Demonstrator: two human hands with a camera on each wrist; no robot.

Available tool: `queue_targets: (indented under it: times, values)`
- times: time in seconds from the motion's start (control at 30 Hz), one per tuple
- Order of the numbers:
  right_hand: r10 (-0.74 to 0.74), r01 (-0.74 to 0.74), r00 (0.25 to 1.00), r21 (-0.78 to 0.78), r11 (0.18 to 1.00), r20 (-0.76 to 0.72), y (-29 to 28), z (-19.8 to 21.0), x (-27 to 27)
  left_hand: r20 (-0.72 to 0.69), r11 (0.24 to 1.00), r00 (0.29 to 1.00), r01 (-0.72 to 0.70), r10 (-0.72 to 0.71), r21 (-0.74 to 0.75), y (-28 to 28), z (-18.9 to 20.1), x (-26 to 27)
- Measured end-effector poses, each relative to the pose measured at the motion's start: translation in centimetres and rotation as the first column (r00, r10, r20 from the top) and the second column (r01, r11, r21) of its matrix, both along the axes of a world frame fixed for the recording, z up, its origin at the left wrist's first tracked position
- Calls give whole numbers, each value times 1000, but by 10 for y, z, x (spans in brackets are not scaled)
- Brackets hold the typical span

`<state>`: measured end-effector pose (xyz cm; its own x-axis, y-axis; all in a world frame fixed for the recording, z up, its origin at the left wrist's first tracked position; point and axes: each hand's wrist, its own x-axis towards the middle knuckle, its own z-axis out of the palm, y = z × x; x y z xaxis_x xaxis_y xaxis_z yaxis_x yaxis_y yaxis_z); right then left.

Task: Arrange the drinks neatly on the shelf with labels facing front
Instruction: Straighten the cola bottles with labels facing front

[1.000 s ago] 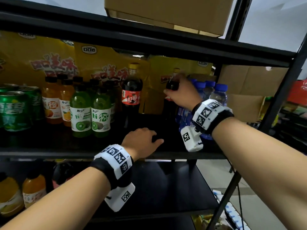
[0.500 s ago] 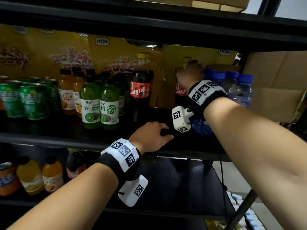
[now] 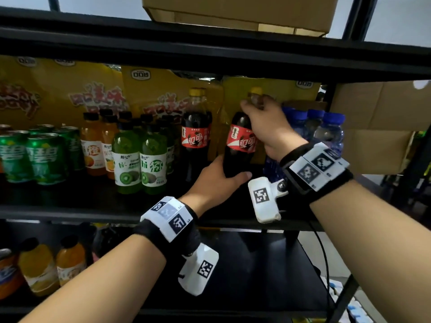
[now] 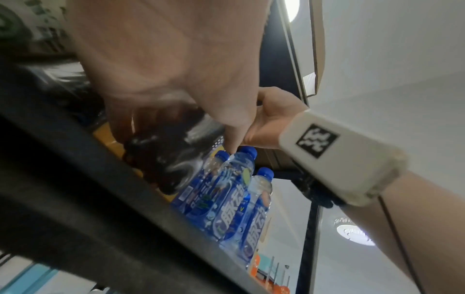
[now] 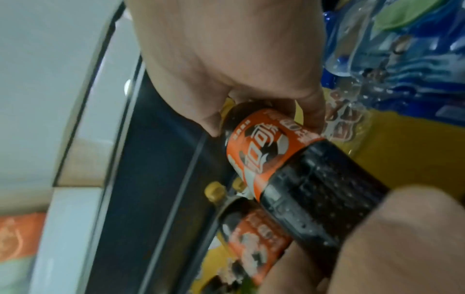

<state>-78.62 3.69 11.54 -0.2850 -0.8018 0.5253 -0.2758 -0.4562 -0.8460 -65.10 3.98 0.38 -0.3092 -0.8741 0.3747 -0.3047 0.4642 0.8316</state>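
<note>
Dark cola bottle (image 3: 240, 145) on my middle shelf (image 3: 70, 212), red label frontward, my right hand (image 3: 268, 127) wrapped round its neck, my left hand (image 3: 214, 183) cupping its base, blue-capped water bottles (image 3: 326, 129) just right, second cola bottle (image 3: 194, 136) left.

Glossy clear-plastic cola bottle (image 3: 240, 145); matt black shelf (image 3: 70, 213); cardboard box (image 3: 238, 12).

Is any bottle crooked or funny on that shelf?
Yes, one. The cola bottle in the middle leans to the right, held near its neck by the right hand and low down by the left hand. The other cola bottle beside it stands straight. Nothing looks spilled or broken.
</note>
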Motion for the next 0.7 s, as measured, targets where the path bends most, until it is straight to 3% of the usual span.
queue_targets:
  times: [0.1, 0.2, 0.4, 0.57, 0.7]
  values:
    - [38, -40, 999, 47, 998, 28, 19, 0, 5, -228, 994, 968, 108, -105, -1, 8, 1, -1]
    - [49, -50, 999, 73, 996, 8, 35, -9, 4, -327, 985, 929, 164, -174, -59, 12, -1, 1]
    - [17, -13, 999, 74, 997, -49, 42, -39, 3, -310, 973, 924, 232, -222, -6, 16, -4, 9]
    - [14, -20, 997, 70, 997, 77, 38, -41, -1, -325, 918, 900, 358, -290, 170, 14, 6, 21]
    - [81, -91, 993, 126, 988, 89, 35, -45, 2, -361, 930, 897, 329, -255, 161, 16, 7, 23]
